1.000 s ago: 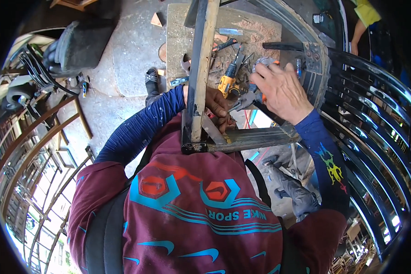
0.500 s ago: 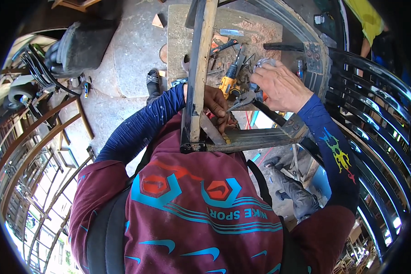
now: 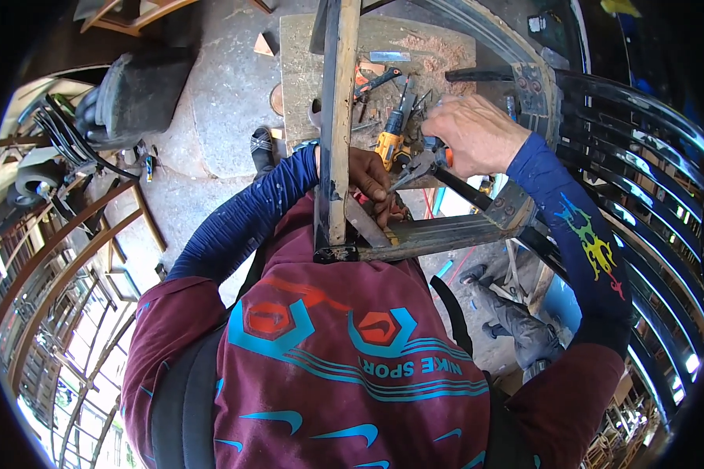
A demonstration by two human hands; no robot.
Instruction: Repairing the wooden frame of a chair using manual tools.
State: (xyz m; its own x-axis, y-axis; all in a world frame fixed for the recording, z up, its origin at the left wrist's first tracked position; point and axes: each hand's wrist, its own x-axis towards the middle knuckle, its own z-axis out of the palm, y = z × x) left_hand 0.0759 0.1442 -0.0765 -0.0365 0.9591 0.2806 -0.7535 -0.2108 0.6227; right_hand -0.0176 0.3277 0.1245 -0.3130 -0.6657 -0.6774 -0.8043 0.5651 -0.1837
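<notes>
My right hand [image 3: 477, 137] is closed around pliers [image 3: 421, 166] with a grey metal head and an orange handle part. Their jaws point toward the fingertips of my left hand [image 3: 370, 181], which pinch together at the inner corner of a black-edged wooden chair frame [image 3: 438, 232]. What those fingers hold is too small and hidden to make out. A flat brace [image 3: 365, 223] crosses that corner just below them. The frame's pale wooden rail [image 3: 339, 117] rises beside my left wrist and hides part of it.
On a worn board [image 3: 301, 86] beyond lie a yellow cordless drill [image 3: 389, 142], an orange-and-black handled tool [image 3: 379, 80] and wood shavings [image 3: 438, 55]. Curved black slats [image 3: 633, 172] fill the right side. Grey-trousered legs [image 3: 524, 332] show at lower right; a dark bin-like container [image 3: 145, 90] stands at left.
My right hand has turned slightly and shifted left, and the crumpled grey thing by its fingers no longer shows. The person in yellow at top right has mostly left the view.
</notes>
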